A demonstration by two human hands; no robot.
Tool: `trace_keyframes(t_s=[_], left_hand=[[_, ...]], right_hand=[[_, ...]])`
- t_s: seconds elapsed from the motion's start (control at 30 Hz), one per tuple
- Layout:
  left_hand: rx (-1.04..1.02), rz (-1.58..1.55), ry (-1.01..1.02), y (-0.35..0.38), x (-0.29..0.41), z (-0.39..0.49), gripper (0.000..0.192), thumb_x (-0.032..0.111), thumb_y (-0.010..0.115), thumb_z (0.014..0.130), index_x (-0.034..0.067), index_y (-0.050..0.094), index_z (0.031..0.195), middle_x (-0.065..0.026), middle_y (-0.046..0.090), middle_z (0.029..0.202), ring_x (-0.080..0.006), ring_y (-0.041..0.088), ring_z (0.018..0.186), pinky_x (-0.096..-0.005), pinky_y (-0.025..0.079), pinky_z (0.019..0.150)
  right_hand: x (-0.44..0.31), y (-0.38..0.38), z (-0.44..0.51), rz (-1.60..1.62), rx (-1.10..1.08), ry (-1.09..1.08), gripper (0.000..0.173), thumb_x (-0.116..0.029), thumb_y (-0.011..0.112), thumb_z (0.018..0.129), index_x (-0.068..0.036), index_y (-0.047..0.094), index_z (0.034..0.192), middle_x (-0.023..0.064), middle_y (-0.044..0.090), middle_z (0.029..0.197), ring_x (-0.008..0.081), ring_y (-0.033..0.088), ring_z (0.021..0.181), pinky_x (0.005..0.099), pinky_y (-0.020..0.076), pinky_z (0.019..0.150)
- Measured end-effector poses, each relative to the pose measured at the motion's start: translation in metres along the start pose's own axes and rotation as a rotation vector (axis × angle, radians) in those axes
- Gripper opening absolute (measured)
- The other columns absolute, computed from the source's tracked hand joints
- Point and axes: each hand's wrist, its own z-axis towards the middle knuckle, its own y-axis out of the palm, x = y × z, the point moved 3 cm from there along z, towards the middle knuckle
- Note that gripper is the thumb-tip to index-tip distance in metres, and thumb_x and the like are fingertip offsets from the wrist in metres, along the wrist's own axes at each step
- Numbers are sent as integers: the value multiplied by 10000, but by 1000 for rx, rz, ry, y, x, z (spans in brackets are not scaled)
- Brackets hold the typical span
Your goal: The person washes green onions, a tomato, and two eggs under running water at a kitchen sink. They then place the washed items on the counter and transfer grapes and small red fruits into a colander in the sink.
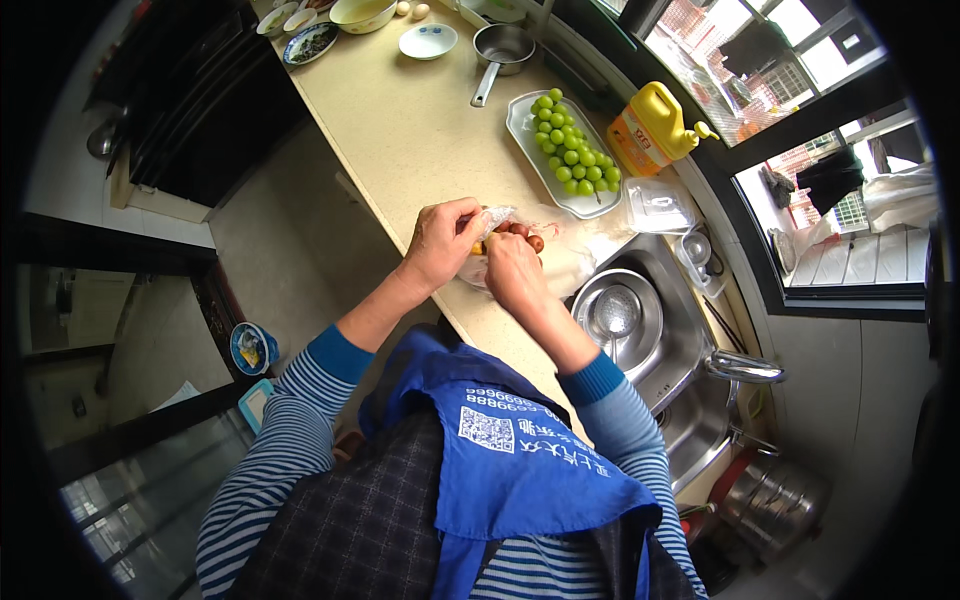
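My left hand (pixel 442 244) pinches the bunched edge of a clear plastic bag (pixel 566 262) that lies on the counter near its front edge. My right hand (pixel 517 274) is curled down over the bag, close beside the left. What its fingertips hold is hidden by the hand itself. Several round reddish-brown fruits (pixel 535 243), perhaps jujubes, show just beyond the right knuckles. Between the hands a small yellow-brown piece (pixel 478 247) is visible, too covered to name.
Beyond the bag stand a white platter (pixel 529 146) of green grapes (pixel 574 150), a yellow detergent jug (pixel 649 127) and a saucepan (pixel 504 49). To the right, a steel sink (pixel 686 330) holds a metal basin (pixel 651 330) with a perforated ladle (pixel 616 311). A white bowl (pixel 427 41) sits farther back.
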Motion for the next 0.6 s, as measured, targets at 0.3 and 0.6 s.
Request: trace_keyframes(t_s=[0.3, 0.6], left_hand=[[176, 262, 287, -6, 9, -11, 66, 76, 643, 834, 11, 633, 831, -131, 584, 753, -306, 580, 639, -375, 461, 580], [126, 269, 276, -10, 7, -10, 169, 54, 608, 818, 67, 653, 981, -125, 631, 874, -326, 637, 782, -396, 519, 677]], right_hand=[[64, 85, 45, -343, -457, 87, 337, -171, 634, 821, -16, 591, 1116, 187, 674, 1053, 254, 669, 981, 336, 525, 853], [34, 158, 19, -1026, -457, 224, 475, -175, 609, 817, -46, 539, 1269, 229, 545, 1255, 351, 662, 913, 480, 552, 447]])
